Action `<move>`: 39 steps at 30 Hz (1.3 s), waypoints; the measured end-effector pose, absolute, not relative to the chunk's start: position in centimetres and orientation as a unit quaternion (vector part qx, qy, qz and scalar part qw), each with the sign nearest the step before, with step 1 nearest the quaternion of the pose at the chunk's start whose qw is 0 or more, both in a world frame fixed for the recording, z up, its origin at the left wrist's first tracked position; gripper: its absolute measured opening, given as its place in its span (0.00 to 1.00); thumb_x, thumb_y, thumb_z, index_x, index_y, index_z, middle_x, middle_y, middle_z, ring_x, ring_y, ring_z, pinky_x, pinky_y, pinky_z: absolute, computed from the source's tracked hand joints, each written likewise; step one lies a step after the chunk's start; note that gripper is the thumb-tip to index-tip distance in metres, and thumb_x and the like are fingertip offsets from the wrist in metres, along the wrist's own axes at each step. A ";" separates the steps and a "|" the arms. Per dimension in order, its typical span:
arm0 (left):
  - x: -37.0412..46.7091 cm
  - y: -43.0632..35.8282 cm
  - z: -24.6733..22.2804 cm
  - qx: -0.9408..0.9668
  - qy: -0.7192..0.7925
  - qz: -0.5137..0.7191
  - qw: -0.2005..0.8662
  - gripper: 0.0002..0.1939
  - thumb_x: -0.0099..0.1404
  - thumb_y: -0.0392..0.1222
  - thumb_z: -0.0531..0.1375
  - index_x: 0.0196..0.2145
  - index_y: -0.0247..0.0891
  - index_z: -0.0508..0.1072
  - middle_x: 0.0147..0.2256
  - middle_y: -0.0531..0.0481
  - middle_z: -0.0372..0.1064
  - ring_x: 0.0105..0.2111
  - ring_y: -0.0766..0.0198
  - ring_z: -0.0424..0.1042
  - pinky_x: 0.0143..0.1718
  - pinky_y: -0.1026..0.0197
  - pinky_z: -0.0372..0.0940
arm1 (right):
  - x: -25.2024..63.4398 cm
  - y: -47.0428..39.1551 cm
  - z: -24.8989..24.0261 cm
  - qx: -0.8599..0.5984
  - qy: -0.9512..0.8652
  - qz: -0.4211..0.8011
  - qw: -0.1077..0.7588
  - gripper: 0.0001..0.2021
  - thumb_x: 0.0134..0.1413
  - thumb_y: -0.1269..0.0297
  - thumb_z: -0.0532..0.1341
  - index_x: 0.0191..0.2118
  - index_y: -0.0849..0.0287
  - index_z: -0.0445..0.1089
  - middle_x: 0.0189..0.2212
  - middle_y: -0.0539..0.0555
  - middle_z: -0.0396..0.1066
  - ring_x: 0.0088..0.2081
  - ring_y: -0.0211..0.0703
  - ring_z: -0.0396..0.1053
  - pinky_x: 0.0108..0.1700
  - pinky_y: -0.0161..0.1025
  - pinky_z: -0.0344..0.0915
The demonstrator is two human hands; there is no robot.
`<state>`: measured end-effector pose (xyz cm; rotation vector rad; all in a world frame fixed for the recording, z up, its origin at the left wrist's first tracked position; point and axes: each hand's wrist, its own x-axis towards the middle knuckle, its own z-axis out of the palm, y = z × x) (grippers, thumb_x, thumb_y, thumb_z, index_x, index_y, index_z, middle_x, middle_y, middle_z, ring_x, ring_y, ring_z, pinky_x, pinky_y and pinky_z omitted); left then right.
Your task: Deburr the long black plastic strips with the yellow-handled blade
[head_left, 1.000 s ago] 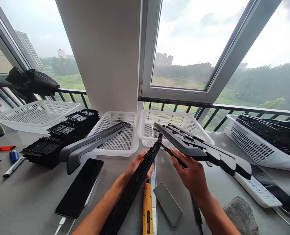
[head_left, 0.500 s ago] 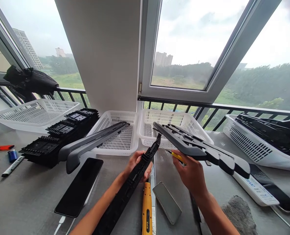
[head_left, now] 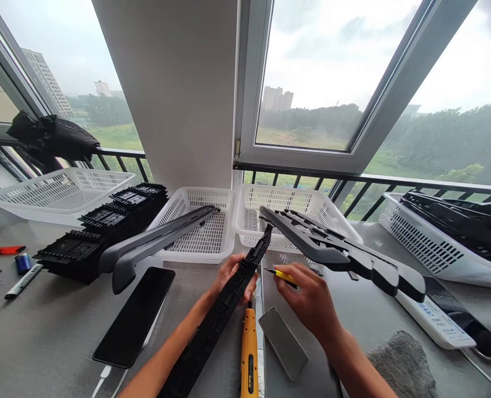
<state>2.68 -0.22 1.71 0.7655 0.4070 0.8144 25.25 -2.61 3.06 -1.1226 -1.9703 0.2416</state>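
The left hand [head_left: 228,270] is clamped on the long black part [head_left: 216,315], whose long axis runs from 7 to 1 o'clock above the counter [head_left: 63,331]. The right hand [head_left: 309,296], at 3 o'clock, grips the yellow-handled blade [head_left: 284,276], its tip just beside the part.

Along the far edge of the tabletop [head_left: 67,331] stand four baskets. The frames [head_left: 73,249] lie between the left basket [head_left: 5,207] and the second basket [head_left: 212,237]. Two rails rest over the near rim of this second one, other rails [head_left: 332,256] over the third basket [head_left: 320,204]. The right basket [head_left: 427,249] holds the panels [head_left: 456,221]; before it lies the power strip [head_left: 436,320]. At the middle of the near edge is the driver [head_left: 249,348], between the long part [head_left: 206,331] and the small phone [head_left: 283,342].
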 end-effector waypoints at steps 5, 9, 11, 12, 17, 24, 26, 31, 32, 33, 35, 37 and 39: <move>2.8 -0.7 2.4 0.353 0.202 0.400 0.822 0.34 0.72 0.65 0.56 0.61 0.36 0.80 0.14 0.53 0.65 0.11 0.67 0.52 0.14 0.65 0.46 | 25.3 -3.0 3.5 -0.481 -0.771 0.115 0.402 0.21 0.75 0.46 0.60 0.36 0.55 0.80 0.32 0.53 0.82 0.33 0.44 0.79 0.38 0.37 0.68; 3.0 -0.8 2.2 0.357 0.194 0.404 0.820 0.36 0.70 0.66 0.57 0.61 0.37 0.79 0.15 0.52 0.67 0.10 0.66 0.52 0.13 0.63 0.46 | 26.7 -2.2 3.4 -0.580 -0.700 0.118 0.400 0.34 0.75 0.34 0.52 0.30 0.56 0.79 0.22 0.52 0.75 0.24 0.42 0.69 0.29 0.37 0.59; 3.1 -0.6 1.9 0.366 0.182 0.404 0.818 0.38 0.68 0.65 0.57 0.63 0.34 0.77 0.17 0.52 0.69 0.10 0.65 0.55 0.13 0.64 0.48 | 27.2 -1.8 3.3 -0.622 -0.674 0.111 0.383 0.40 0.73 0.30 0.46 0.27 0.56 0.77 0.18 0.53 0.71 0.21 0.43 0.64 0.27 0.38 0.54; 3.2 -0.6 1.7 0.370 0.176 0.403 0.818 0.38 0.69 0.64 0.57 0.64 0.33 0.76 0.17 0.52 0.69 0.10 0.65 0.56 0.13 0.64 0.48 | 27.3 -1.6 3.3 -0.634 -0.668 0.109 0.374 0.42 0.73 0.28 0.44 0.25 0.55 0.77 0.16 0.53 0.70 0.21 0.44 0.63 0.26 0.39 0.53; 3.2 -0.6 1.1 0.382 0.168 0.389 0.821 0.34 0.73 0.61 0.53 0.66 0.37 0.72 0.16 0.56 0.66 0.11 0.67 0.54 0.14 0.68 0.49 | 27.4 -1.3 3.0 -0.630 -0.680 0.099 0.360 0.42 0.73 0.28 0.44 0.28 0.55 0.80 0.19 0.55 0.74 0.23 0.45 0.66 0.28 0.38 0.55; 3.2 -1.3 2.0 0.388 0.193 0.380 0.818 0.26 0.73 0.62 0.56 0.57 0.50 0.82 0.16 0.54 0.66 0.11 0.67 0.52 0.15 0.64 0.44 | 27.1 -1.5 3.0 -0.625 -0.689 0.097 0.353 0.40 0.74 0.31 0.45 0.32 0.54 0.82 0.19 0.54 0.74 0.23 0.46 0.67 0.29 0.38 0.55; 3.2 -1.3 2.2 0.389 0.191 0.379 0.818 0.26 0.73 0.62 0.55 0.58 0.50 0.82 0.17 0.54 0.67 0.11 0.67 0.52 0.16 0.65 0.44 | 27.1 -1.5 3.1 -0.625 -0.690 0.098 0.352 0.39 0.74 0.31 0.46 0.32 0.54 0.83 0.19 0.54 0.74 0.24 0.46 0.68 0.29 0.38 0.56; 3.3 -1.3 2.2 0.380 0.195 0.379 0.821 0.27 0.73 0.62 0.55 0.60 0.51 0.81 0.17 0.55 0.67 0.11 0.68 0.53 0.17 0.65 0.46 | 27.3 -1.4 3.1 -0.631 -0.685 0.093 0.353 0.37 0.73 0.32 0.49 0.37 0.53 0.86 0.23 0.54 0.78 0.24 0.47 0.71 0.29 0.39 0.59; 3.3 -1.2 2.1 0.381 0.192 0.376 0.823 0.28 0.73 0.62 0.55 0.61 0.50 0.80 0.16 0.55 0.67 0.11 0.67 0.53 0.17 0.66 0.45 | 27.3 -1.4 3.0 -0.632 -0.686 0.092 0.349 0.36 0.73 0.32 0.49 0.36 0.53 0.86 0.22 0.54 0.78 0.25 0.48 0.72 0.29 0.39 0.59; 3.3 -1.2 2.1 0.382 0.190 0.373 0.824 0.29 0.73 0.62 0.55 0.61 0.48 0.80 0.16 0.55 0.67 0.10 0.67 0.54 0.16 0.66 0.44 | 27.4 -1.4 3.0 -0.633 -0.686 0.092 0.346 0.36 0.73 0.33 0.49 0.36 0.52 0.86 0.22 0.54 0.78 0.25 0.48 0.73 0.29 0.39 0.59; 3.3 -1.2 2.1 0.382 0.192 0.372 0.824 0.30 0.72 0.63 0.55 0.62 0.47 0.79 0.16 0.55 0.67 0.10 0.67 0.53 0.16 0.66 0.43 | 27.5 -1.3 2.7 -0.638 -0.679 0.084 0.354 0.35 0.73 0.33 0.50 0.37 0.52 0.87 0.23 0.55 0.80 0.27 0.51 0.76 0.29 0.39 0.60; 3.3 -1.3 2.2 0.383 0.199 0.375 0.820 0.29 0.73 0.63 0.55 0.61 0.49 0.80 0.16 0.55 0.67 0.10 0.68 0.53 0.16 0.66 0.45 | 27.8 -1.1 2.4 -0.645 -0.663 0.066 0.374 0.35 0.71 0.32 0.51 0.39 0.51 0.88 0.30 0.57 0.85 0.32 0.55 0.80 0.32 0.41 0.64; 3.3 -1.5 2.4 0.380 0.210 0.381 0.816 0.27 0.73 0.63 0.55 0.60 0.51 0.81 0.16 0.55 0.67 0.11 0.68 0.52 0.17 0.65 0.46 | 28.0 -0.9 2.2 -0.651 -0.653 0.048 0.385 0.35 0.70 0.31 0.51 0.40 0.51 0.88 0.35 0.58 0.86 0.37 0.59 0.82 0.34 0.42 0.66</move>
